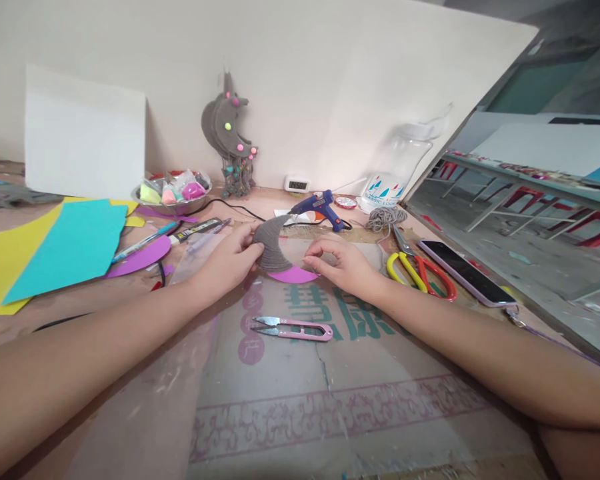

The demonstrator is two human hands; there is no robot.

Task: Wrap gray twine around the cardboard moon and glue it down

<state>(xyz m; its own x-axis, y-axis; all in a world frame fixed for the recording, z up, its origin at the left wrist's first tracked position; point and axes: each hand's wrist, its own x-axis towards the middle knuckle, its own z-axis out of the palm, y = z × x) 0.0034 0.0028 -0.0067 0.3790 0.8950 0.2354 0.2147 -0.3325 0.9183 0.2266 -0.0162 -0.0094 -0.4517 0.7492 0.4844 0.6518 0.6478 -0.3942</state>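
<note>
My left hand (237, 257) pinches the grey, yarn-wrapped part of a crescent moon cut-out (273, 247). Bare purple card (295, 274) shows along the crescent's lower end. My right hand (345, 263) is closed in a pinch at the bare tip; what lies between its fingertips is too small to make out. From a ball of grey yarn (386, 218), a thin strand runs toward the right hand. Pink thread snips (300, 330) lie in front of both hands on a printed plastic sheet (280, 400). Behind the crescent rests a blue glue gun (320, 207).
Scissors (423, 273) with yellow and red handles and a phone (467, 273) lie at right. A clear jug (397, 167) stands behind. At left are coloured sheets (70, 247), pens and a metal bowl (173, 207). A finished-looking moon ornament (230, 133) hangs on the white board.
</note>
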